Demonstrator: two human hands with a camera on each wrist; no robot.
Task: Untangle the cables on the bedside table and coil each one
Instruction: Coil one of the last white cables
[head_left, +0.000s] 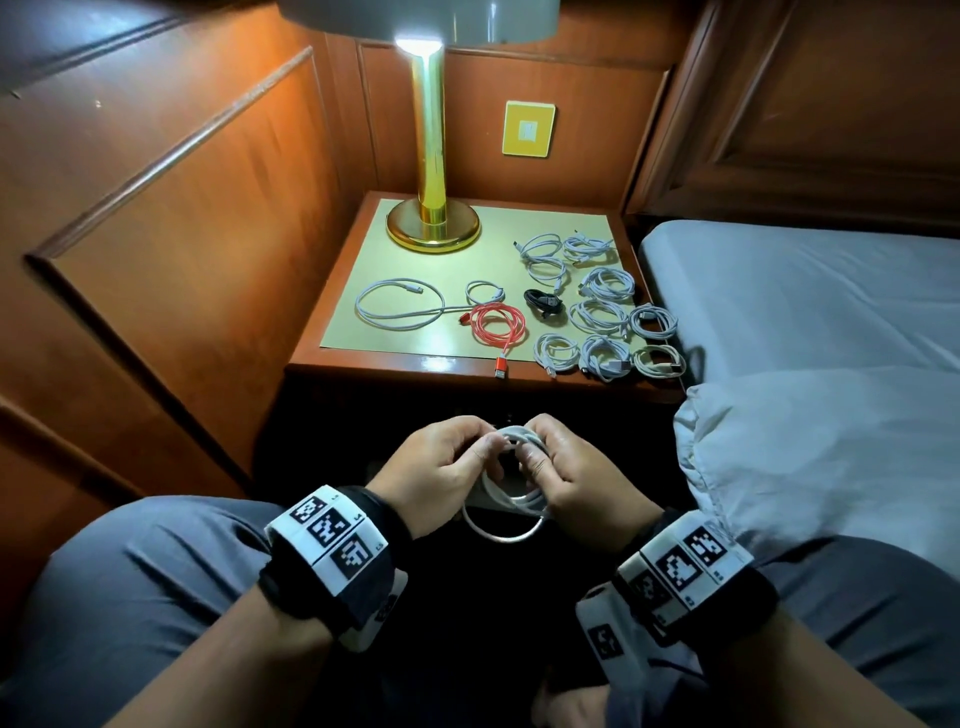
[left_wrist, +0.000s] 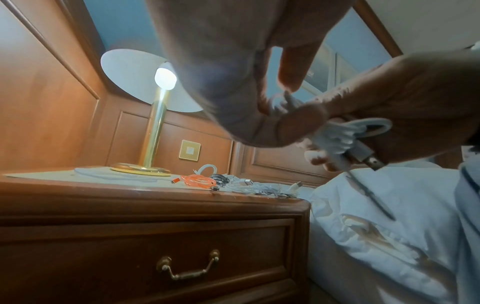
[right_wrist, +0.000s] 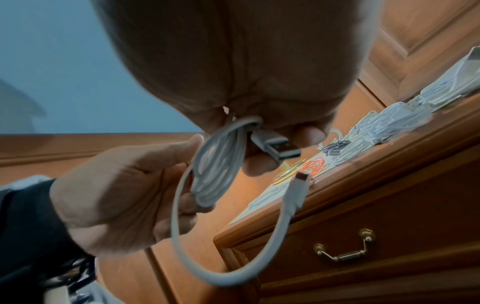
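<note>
Both my hands are over my lap, in front of the wooden bedside table (head_left: 363, 364), working one white round-sheathed charging cable (head_left: 511, 499). My right hand (head_left: 576, 467) has fingers curled round the top of the bundled loops, thumb on top, the USB-A plug (right_wrist: 276, 147) sticking out past the fingertips. My left hand (head_left: 441, 467) pinches the cable at the same top point, fingers curled.

Step in hand, as I read it: finishing this coil. Most turns are stacked; one loose loop hangs below, ending in the small white connector (right_wrist: 298, 185), which dangles free.

Next move needs that tail wrapped or tucked through the bundle without letting the stacked loops spring apart, so the right-hand grip has to hold while the left feeds.

On the table's pale mat: a group of coiled white cables (head_left: 597, 306) on the right side, a coiled black cable (head_left: 543, 304), a loosely looped red braided cable (head_left: 498, 327) and a wide open loop of white cable (head_left: 400, 304) by the brass lamp base (head_left: 432, 228). I'd judge those last two not yet properly coiled.
</note>
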